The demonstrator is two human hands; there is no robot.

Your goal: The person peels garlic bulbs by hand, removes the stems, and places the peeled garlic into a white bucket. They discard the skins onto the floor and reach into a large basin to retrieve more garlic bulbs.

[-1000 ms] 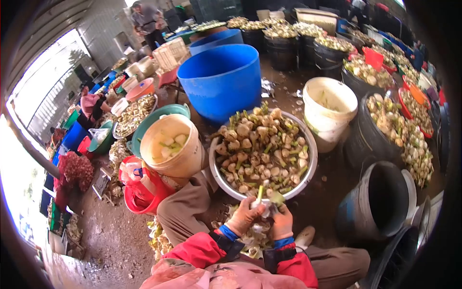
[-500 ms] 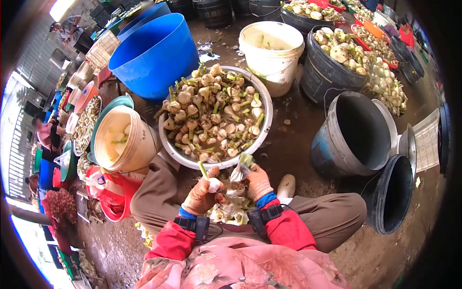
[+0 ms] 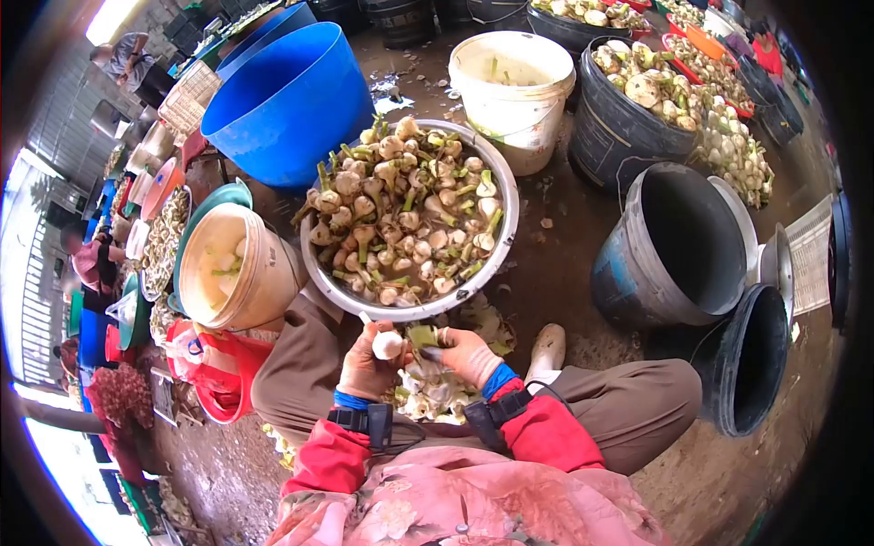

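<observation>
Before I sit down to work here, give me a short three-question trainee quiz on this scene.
1. Multiple choice: what does the left hand hold?
A) a knife
B) a white bulb
C) a red lid
2. True or false: the wide round basin is heaped with stalked bulbs.
3. Fill in the blank: the big tub beyond the basin, off to its left, is coloured ____.

Key: 1 B; 2 true; 3 blue.

I see passage over the floor (image 3: pixel 557 273) right of centre — basin (image 3: pixel 513 227) on its left, blue-stained bucket (image 3: pixel 621 278) right, a shoe (image 3: pixel 547 350) below.
</observation>
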